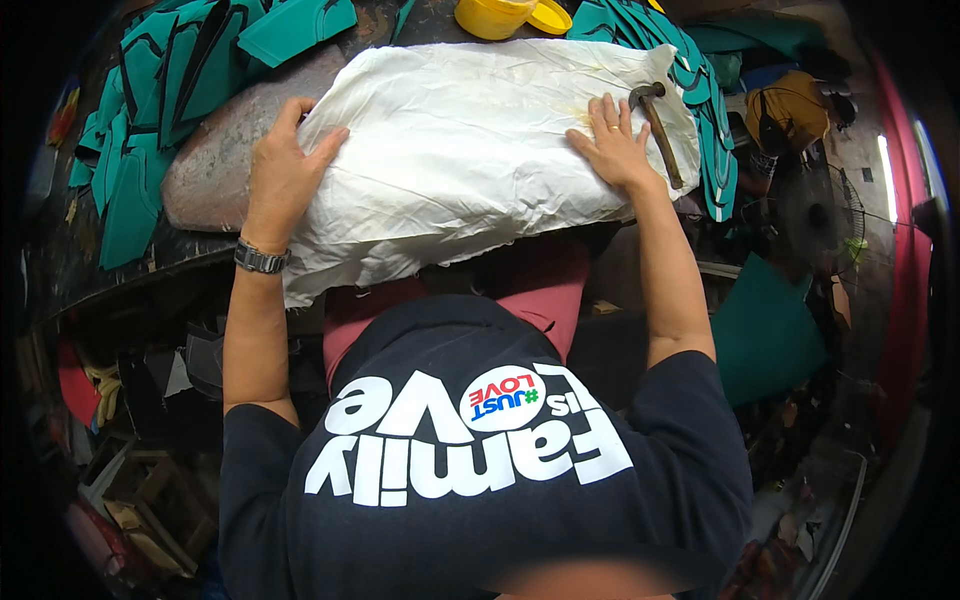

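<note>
A large creased white cloth (440, 150) lies spread over the work table before me, its near edge hanging toward my lap. At its left border, my left hand (288, 170) grips the cloth, thumb on top and the other fingers partly hidden at the edge. My right hand (615, 148) rests flat on the right part of the cloth, fingers spread and holding nothing. Just right of that hand a hammer (661, 135) with a dark metal head and wooden handle lies on the cloth.
Stacks of green cut pieces (140, 120) lie at the table's left, with more green pieces (715, 130) at the right. A smooth brownish slab (215, 150) sits partly under the cloth. A yellow tub (492, 16) stands at the back. A fan (815, 210) is off to the right.
</note>
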The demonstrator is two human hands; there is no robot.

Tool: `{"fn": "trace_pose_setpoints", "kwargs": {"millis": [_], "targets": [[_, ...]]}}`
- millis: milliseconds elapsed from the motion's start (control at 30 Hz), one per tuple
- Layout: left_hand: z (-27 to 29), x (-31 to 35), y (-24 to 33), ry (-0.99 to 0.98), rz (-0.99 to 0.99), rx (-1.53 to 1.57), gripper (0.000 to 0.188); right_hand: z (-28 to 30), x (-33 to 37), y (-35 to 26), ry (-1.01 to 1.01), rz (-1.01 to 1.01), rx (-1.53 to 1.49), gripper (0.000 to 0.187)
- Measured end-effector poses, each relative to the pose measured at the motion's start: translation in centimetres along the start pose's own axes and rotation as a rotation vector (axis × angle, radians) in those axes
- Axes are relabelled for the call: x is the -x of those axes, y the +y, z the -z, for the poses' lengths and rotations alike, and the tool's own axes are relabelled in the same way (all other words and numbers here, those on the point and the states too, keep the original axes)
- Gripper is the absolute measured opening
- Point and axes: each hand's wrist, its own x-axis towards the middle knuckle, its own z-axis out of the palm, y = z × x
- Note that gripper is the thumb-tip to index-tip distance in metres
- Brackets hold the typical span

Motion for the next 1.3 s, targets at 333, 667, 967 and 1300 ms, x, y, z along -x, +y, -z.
{"fn": "trace_pose_setpoints", "kwargs": {"millis": [333,667,967,1300], "targets": [[-0.3,0.6,-0.4,0.065,-0.073,0.006,0.038,1.0,0.3,-12.3,0.035,0.281,-0.022,0.102],[-0.1,0.6,-0.3,0.017,-0.047,0.008,0.03,5.1,-1.1,-16.9,-0.023,0.586,-0.642,0.079],[-0.6,0.5,-0.3,0.088,-0.024,-0.01,0.032,9.7,-17.9,-8.3,0.303,0.197,-0.449,0.078],[-1.1,0.6,-0.7,0.099,-0.046,-0.083,0.035,9.5,-20.8,-8.3,0.221,0.183,-0.183,0.067]]}}
